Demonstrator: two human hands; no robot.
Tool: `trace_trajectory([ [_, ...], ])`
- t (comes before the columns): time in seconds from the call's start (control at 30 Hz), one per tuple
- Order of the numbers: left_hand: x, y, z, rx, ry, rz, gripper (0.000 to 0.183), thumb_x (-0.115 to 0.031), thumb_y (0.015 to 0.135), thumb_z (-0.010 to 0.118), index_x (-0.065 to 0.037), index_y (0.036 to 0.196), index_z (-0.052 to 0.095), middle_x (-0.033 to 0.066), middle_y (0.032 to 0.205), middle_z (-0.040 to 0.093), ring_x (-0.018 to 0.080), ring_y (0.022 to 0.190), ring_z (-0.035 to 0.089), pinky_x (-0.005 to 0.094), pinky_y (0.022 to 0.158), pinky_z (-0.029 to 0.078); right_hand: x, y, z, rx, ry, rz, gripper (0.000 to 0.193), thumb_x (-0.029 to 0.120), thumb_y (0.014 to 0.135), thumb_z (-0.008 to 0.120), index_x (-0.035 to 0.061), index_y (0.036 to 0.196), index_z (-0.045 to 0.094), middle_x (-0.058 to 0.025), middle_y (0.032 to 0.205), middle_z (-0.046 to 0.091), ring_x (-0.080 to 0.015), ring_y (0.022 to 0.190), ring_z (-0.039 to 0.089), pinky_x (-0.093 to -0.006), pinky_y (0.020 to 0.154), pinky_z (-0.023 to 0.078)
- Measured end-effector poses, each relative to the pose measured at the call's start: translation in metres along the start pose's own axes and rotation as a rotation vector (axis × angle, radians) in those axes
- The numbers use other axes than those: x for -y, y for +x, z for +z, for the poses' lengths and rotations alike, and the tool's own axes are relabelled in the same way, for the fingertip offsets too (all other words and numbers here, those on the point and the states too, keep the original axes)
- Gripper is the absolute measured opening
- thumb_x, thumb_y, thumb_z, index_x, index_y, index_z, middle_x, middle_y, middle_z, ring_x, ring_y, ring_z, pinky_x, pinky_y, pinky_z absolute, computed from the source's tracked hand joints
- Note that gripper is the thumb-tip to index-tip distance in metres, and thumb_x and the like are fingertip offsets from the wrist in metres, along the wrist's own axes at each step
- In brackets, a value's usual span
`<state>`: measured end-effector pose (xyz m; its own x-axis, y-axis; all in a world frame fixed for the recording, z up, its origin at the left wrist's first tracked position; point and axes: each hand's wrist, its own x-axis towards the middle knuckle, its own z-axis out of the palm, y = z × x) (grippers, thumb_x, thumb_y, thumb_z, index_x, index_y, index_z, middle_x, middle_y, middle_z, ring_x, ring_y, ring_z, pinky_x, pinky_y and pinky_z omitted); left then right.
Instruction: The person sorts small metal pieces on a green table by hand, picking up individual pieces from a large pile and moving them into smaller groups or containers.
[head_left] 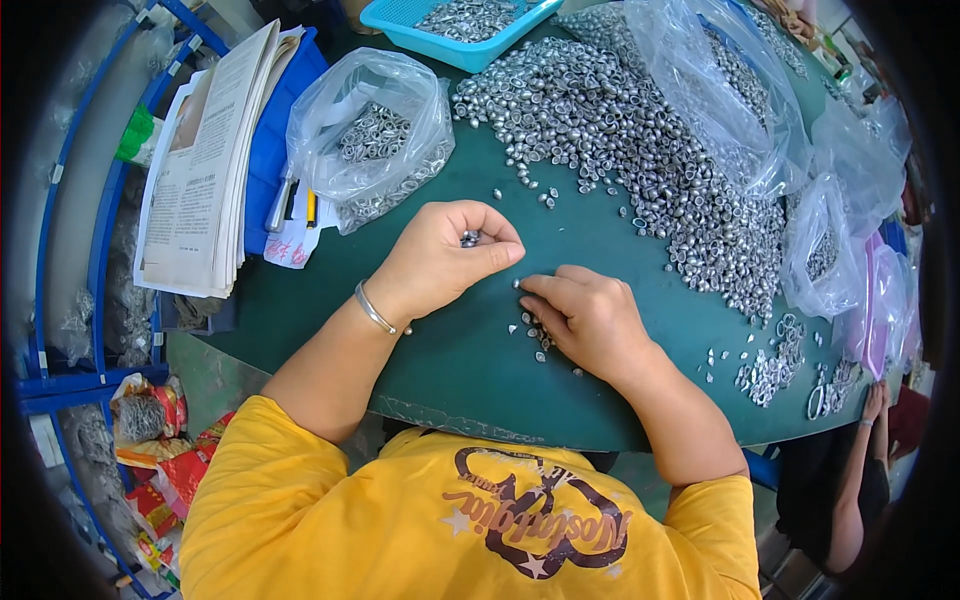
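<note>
My left hand [455, 250] is curled above the green table, thumb and fingertips together. Several small silver metal pieces [471, 238] show inside its fingers. To its right, my right hand [592, 318] is held low over the tabletop with thumb and forefinger pinched. One small silver bead-like piece [516, 284] shows at those fingertips. Beneath the right hand lie a few loose metal pieces [540, 334], partly hidden by its fingers. Beyond both hands spreads a large heap of small, hollow, oval silver pieces [600, 110].
A clear plastic bag [370, 130] of metal parts stands at the far left, near a blue bin [285, 130] with papers [200, 170]. A turquoise basket [465, 45] sits at the back. More bags [825, 250] and silver links [775, 365] lie right, near another person's arm [850, 490].
</note>
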<state>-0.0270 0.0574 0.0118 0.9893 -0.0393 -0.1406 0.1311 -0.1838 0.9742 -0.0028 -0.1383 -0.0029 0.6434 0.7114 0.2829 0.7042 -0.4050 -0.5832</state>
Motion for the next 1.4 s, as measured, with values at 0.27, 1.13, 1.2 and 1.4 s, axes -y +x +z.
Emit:
trace_trajectory([
  [0.27, -0.001, 0.001, 0.001, -0.042, 0.065, -0.026, 0.009, -0.007, 0.075, 0.069, -0.001, 0.081, 0.064, -0.0034, 0.073, 0.056, 0.0034, 0.068, 0.046, 0.0181, 0.063, 0.039, -0.007, -0.001, 0.002, 0.005, -0.095, -0.059, 0.013, 0.012, 0.076, 0.062, 0.0096, 0.089, 0.065, -0.0060, 0.065, 0.055, -0.0260, 0.057, 0.058, -0.0366, 0.049, 0.047],
  [1.13, -0.003, -0.009, 0.020, 0.313, 0.638, 0.305, 0.011, -0.008, 0.071, 0.068, -0.007, 0.082, 0.068, 0.0084, 0.066, 0.057, 0.0224, 0.061, 0.057, 0.0303, 0.058, 0.046, -0.022, -0.007, -0.033, 0.191, 1.498, 0.537, 0.009, 0.001, 0.081, 0.060, -0.0044, 0.087, 0.064, -0.0034, 0.065, 0.056, -0.0058, 0.051, 0.044, -0.0207, 0.043, 0.032],
  [1.2, -0.003, -0.009, 0.020, 0.303, 0.577, 0.283, 0.010, -0.008, 0.073, 0.068, -0.006, 0.083, 0.068, 0.0066, 0.066, 0.057, 0.0192, 0.061, 0.057, 0.0291, 0.058, 0.046, -0.032, -0.009, -0.036, 0.193, 1.660, 0.421, 0.009, 0.003, 0.081, 0.060, -0.0037, 0.085, 0.064, -0.0031, 0.063, 0.054, -0.0063, 0.047, 0.040, -0.0216, 0.040, 0.027],
  [1.4, -0.007, -0.004, 0.008, 0.275, -0.535, -0.324, 0.013, -0.009, 0.083, 0.060, 0.000, 0.092, 0.060, 0.0003, 0.066, 0.053, 0.0041, 0.053, 0.043, 0.0165, 0.043, 0.031, -0.013, -0.007, -0.040, 0.300, 0.305, 0.092, 0.009, 0.009, 0.075, 0.066, 0.0056, 0.083, 0.068, -0.0101, 0.069, 0.060, -0.0246, 0.065, 0.060, -0.0321, 0.059, 0.047],
])
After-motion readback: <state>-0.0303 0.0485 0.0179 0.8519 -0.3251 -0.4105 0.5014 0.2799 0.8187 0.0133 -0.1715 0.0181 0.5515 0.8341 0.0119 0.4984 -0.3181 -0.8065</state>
